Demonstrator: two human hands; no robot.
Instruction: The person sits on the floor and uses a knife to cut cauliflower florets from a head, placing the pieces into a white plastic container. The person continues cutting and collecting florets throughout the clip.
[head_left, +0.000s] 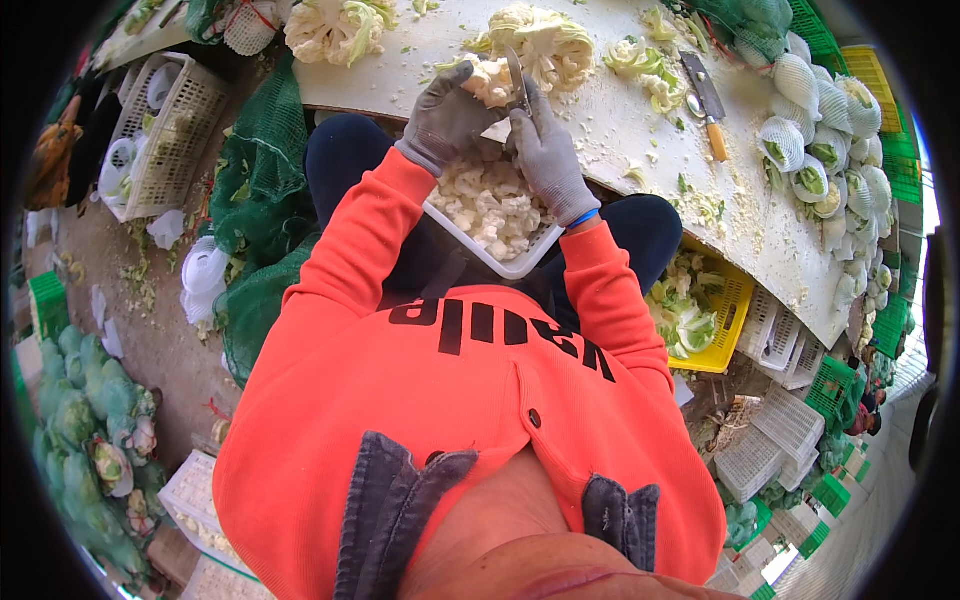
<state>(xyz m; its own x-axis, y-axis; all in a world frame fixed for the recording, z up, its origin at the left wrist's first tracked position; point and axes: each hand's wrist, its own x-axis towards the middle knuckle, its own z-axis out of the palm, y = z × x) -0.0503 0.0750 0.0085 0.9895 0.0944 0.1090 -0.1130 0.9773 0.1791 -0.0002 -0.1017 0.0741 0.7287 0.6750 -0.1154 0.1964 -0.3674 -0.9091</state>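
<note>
My left hand (452, 116), in a grey glove, holds a cauliflower piece (491, 80) above the lap. Against that piece rests the blade of a small knife (516, 73), whose handle is in my gloved right hand (546, 142). Below both hands, a white plastic basket (513, 268) on my lap holds many cut cauliflower florets (491, 210). A large cauliflower head (551, 46) lies on the white tabletop just beyond the hands, and another cauliflower head (330, 31) lies farther left.
On the table (637, 154) at right lie a cleaver (703, 86), a spoon (695, 105), trimmings and net-wrapped cauliflowers (817, 142). A yellow crate (731, 322) of leaves stands under its edge. Green mesh sacks (262, 187) and a white crate (169, 142) are at left.
</note>
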